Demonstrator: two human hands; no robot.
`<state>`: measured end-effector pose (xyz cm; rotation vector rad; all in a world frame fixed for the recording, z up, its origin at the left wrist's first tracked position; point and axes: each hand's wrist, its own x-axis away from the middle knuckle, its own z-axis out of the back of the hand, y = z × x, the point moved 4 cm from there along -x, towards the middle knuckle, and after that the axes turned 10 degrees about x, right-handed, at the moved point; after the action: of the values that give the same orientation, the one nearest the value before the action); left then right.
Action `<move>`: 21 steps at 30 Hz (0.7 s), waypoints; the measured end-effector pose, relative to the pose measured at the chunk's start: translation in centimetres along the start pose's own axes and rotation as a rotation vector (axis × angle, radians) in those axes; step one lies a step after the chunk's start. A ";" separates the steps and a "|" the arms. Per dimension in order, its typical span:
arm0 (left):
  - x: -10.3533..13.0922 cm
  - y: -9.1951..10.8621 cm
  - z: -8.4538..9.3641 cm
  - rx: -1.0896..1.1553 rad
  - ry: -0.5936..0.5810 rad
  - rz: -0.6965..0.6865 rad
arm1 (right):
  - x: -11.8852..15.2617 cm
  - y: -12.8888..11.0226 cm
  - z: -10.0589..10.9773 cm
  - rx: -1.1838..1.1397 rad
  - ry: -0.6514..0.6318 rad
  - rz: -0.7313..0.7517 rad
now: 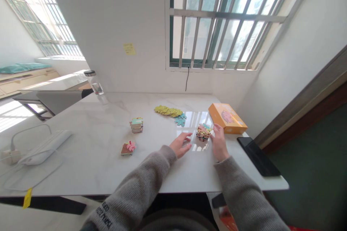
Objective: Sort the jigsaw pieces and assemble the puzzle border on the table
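My left hand (181, 145) is just left of a stack of puzzle pieces (203, 132), its fingers apart and nothing in it. On the stack's right side, my right hand (218, 142) touches the edge with its fingers. Two more stacks stand to the left: a taller one with a pale green top (137, 125) and a low one with a brown and pink top (128, 148). Behind my hands lies a fanned row of yellow-green pieces (168, 111), with blue pieces (180, 119) at its right end.
An orange box (227, 118) sits at the back right, and a black phone (258, 156) lies along the right edge. A clear bottle (94, 83) stands at the back left. A white power strip (46, 147) with cables lies at the far left.
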<state>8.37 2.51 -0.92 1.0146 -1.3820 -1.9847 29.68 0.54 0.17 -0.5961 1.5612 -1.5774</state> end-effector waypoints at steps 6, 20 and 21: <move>-2.2 -1.4 -2.7 0.480 0.100 0.361 | 0.3 0.0 -0.4 -0.181 -0.008 -0.171; -3.3 0.3 -4.7 0.759 0.051 0.577 | 0.7 -0.1 -0.5 -0.153 -0.062 -0.102; -3.5 0.4 -4.9 0.755 0.052 0.581 | 0.7 -0.2 -0.4 -0.163 -0.064 -0.108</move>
<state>14.41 2.32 -0.53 0.7957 -2.1572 -1.0131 28.96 0.22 0.14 -0.8255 1.6428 -1.5034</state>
